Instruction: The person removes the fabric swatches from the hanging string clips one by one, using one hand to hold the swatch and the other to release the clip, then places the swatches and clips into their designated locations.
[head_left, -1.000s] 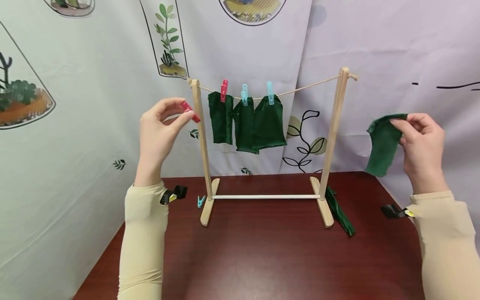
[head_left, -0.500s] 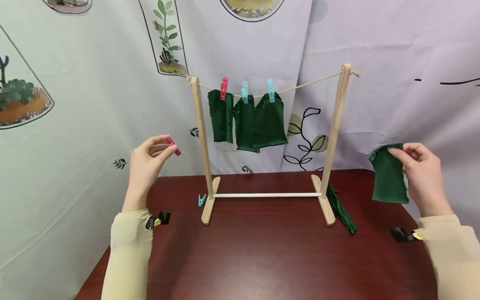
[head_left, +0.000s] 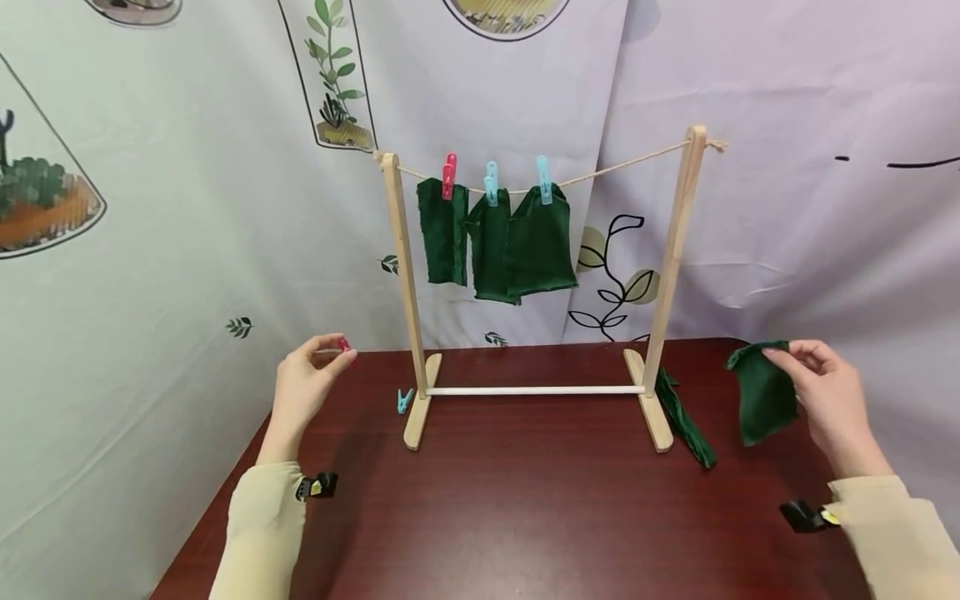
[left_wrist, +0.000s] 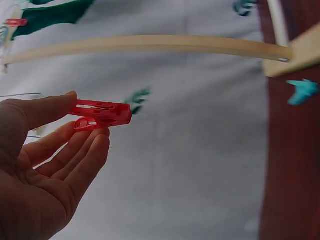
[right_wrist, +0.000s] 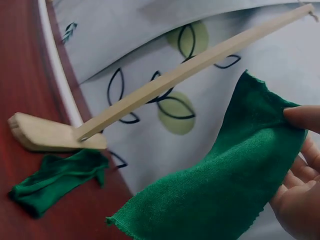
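Note:
My left hand [head_left: 302, 390] pinches a red clothespin [left_wrist: 102, 114] between thumb and fingers, left of the wooden drying rack [head_left: 405, 275]. On the far right, my right hand [head_left: 828, 400] grips a green cloth [right_wrist: 215, 170] by its upper corner, and the rest of it hangs down. Three green cloths hang on the rack's rope [head_left: 626, 167]. A red clothespin [head_left: 448, 177] fastens the left cloth [head_left: 442, 242]; a light blue clothespin [head_left: 491, 185] is on the middle cloth [head_left: 489, 258], another light blue clothespin [head_left: 544, 179] on the right cloth [head_left: 542, 250].
A blue clothespin [head_left: 404, 401] lies on the dark red table [head_left: 525, 508] by the rack's left foot. Beside the right foot [head_left: 649, 408] lies a crumpled green cloth [head_left: 686, 421]. A white rod [head_left: 532, 391] joins the feet. Behind stands a printed fabric backdrop [head_left: 300, 208].
Both hands have come down toward the table, the left still holding the red clothespin and moving away from the rack's post, the right still holding the green cloth.

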